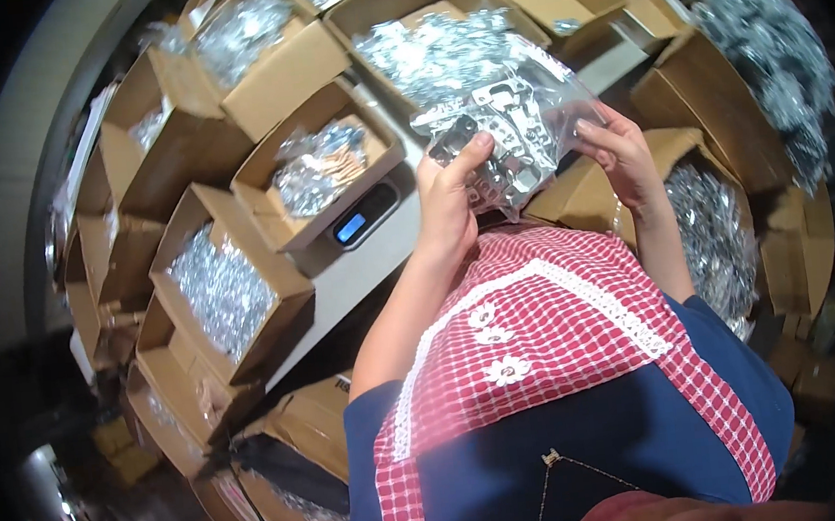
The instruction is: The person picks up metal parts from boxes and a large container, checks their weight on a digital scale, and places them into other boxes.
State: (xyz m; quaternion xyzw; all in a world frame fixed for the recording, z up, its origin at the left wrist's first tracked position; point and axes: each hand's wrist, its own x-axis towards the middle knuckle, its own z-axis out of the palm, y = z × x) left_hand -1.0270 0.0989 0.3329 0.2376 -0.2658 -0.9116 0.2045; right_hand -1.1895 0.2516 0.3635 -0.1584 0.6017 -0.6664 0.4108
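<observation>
Bag of metal parts (511, 131) between both hands

Bag's metal parts (506, 131) indistinct

I see my left hand (447, 202) and right hand (624, 155) gripping a clear plastic bag (510, 126) of metal parts above the counter (359, 276), where a small box (314, 175) sits on a digital scale (358, 221) among open cardboard boxes (224, 284).

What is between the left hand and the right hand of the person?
In the head view, a clear plastic bag of metal parts lies between the left hand and the right hand; both hands hold it.
</observation>
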